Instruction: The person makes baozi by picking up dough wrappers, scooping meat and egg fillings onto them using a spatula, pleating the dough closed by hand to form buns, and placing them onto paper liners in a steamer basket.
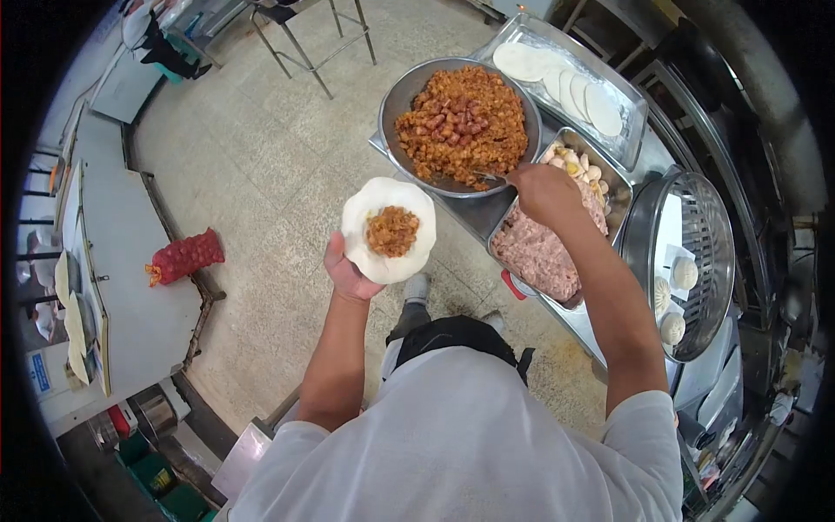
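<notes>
From my end of the head feed, nearest are a white shirt [452, 426] and two bare forearms. I have the left hand [350, 273] palm up, spread beneath a round dough wrapper [358, 222], thumb out beside the rim; its fingers are hidden under the dough. The wrapper hangs over the floor, just off the table's left edge, with orange-brown filling [391, 231] heaped in its middle.

I have the right hand [548, 193] pinching a metal utensil [491, 177], whose end meets the diced mixture [470, 96] in a steel bowl [389, 113]. That bowl covers most of the far left corner of the metal table [477, 211].

Along the left edge, nearer than the bowl, a tray [499, 247] holds pink minced meat [539, 252] and pale pieces I cannot name. By the right edge, pleated buns [685, 273] sit in a round steamer [729, 261]. More wrappers [602, 109] lie in a tray [639, 130] at the far right corner.

Farther off, I see a red mesh sack [187, 256], a stool [300, 48] and another person [152, 39].
</notes>
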